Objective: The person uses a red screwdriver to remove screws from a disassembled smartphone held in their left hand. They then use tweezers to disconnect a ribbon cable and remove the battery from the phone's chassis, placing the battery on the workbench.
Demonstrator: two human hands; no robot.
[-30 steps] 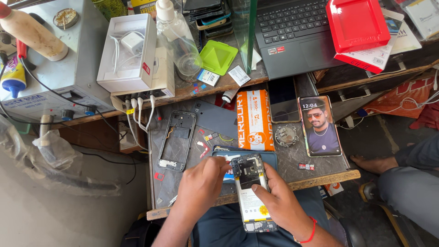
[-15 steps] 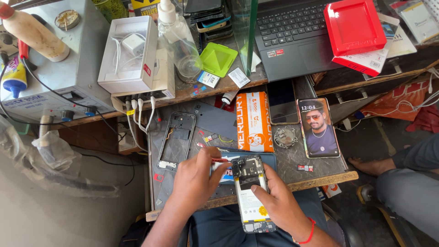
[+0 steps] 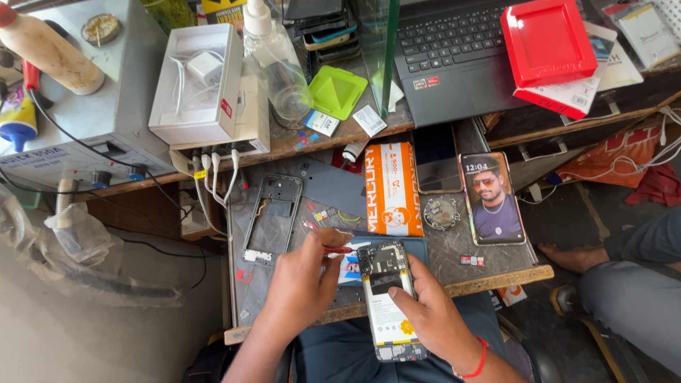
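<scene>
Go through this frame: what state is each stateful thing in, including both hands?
Opened phone: back off, board and battery exposed.
Left hand: gripping a red-handled tool.
Right hand: holding the opened phone.
Second phone: screen lit.
Laptop: lid open.
Phone frame: empty, lying flat.

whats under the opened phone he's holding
Under the opened phone lie a blue mat and the wooden edge of the work board. The right hand steadies it; the left hand holds a red-handled tool. Its lower end overhangs, covering what lies beneath.
</scene>
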